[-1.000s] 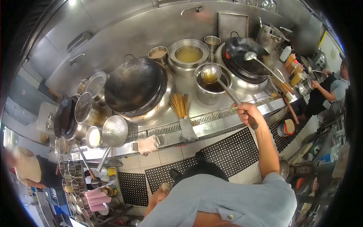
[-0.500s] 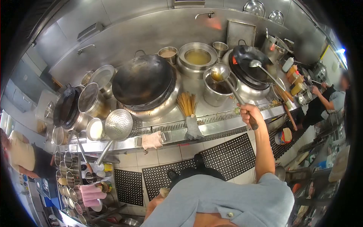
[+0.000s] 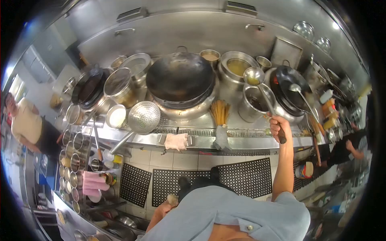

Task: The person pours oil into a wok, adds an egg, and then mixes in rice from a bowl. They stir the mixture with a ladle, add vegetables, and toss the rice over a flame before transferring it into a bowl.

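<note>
My right hand (image 3: 279, 127) is wrapped round the dark handle of a ladle (image 3: 254, 76). The ladle's bowl holds yellowish liquid and hangs over the back rim of a steel pot (image 3: 246, 108) of dark liquid. Behind it stands a wide pot of yellow liquid (image 3: 238, 66). Low in the view, beside my body, my left hand (image 3: 165, 207) is closed on a crumpled pale cloth (image 3: 173, 200). A large black wok (image 3: 180, 78) sits on the burner left of the ladle, with a bamboo brush (image 3: 220, 113) standing at its right.
A perforated strainer (image 3: 144, 117) and a folded pink cloth (image 3: 176, 141) lie along the counter's front. Another wok (image 3: 295, 86) is at the right. People stand at the far left (image 3: 30, 120) and far right (image 3: 354, 146). Steel containers (image 3: 76, 161) fill the left rack.
The view has turned left, so the counter appears further right. The ladle stays in my right hand near the dark-liquid pot. My left hand and its cloth show more fully.
</note>
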{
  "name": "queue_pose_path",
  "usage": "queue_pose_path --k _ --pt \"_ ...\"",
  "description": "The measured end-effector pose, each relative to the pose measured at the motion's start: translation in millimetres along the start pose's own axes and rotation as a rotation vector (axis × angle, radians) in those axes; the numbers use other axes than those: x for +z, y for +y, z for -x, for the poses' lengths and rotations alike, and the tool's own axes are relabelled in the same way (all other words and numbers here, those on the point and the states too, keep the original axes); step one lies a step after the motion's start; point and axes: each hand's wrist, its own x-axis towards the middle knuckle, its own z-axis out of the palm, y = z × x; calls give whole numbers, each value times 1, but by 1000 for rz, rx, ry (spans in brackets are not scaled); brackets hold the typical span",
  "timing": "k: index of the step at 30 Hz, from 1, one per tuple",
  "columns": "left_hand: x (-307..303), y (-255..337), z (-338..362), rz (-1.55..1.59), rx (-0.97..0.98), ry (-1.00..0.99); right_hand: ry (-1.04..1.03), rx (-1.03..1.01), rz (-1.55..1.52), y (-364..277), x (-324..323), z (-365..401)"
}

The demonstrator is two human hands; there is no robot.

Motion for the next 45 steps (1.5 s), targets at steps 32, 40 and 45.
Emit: queue_pose_path --k 32,40,45 --pt "2 -117 17 386 -22 221 -196 48 252 108 225 -226" --pt "-1 -77 45 464 -125 376 -390 268 -11 88 181 -206" --pt "27 -71 24 279 -108 305 -305 111 57 92 176 -208"
